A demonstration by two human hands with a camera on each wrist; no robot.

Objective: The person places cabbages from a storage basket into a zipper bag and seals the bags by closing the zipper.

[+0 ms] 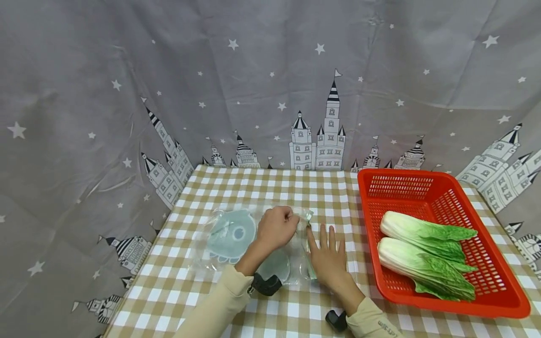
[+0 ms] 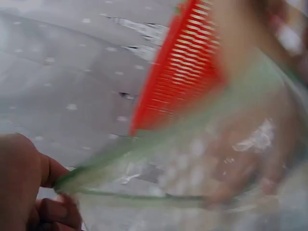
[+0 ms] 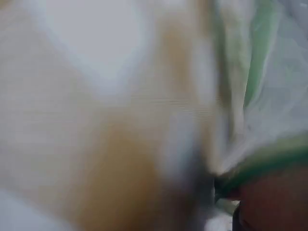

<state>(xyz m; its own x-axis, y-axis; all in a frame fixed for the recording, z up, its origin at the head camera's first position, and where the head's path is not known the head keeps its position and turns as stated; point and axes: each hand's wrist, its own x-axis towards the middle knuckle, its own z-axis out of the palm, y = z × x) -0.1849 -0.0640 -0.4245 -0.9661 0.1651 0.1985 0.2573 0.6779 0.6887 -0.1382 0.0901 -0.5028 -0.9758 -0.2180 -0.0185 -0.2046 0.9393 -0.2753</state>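
A clear plastic bag [image 1: 231,234] with pale blue-green printing lies on the table, its green-edged mouth to the right. My left hand [image 1: 277,229] pinches a corner of that mouth between thumb and curled fingers; the left wrist view shows the green rim [image 2: 115,194] stretching away from the grip, with a gap between its two edges. My right hand [image 1: 327,256] is at the bag's mouth, fingers straight and spread. Through the film in the left wrist view, the right hand's fingers look blurred. The right wrist view is mostly smeared, with a green strip [image 3: 260,53] of the bag visible.
To the right stands a red plastic basket [image 1: 450,305] holding two napa cabbages [image 1: 427,260], side by side with leaves pointing right. A brown-and-white checked cloth [image 1: 270,185] covers the table. Behind hangs a grey curtain [image 1: 253,56] printed with castles and stars.
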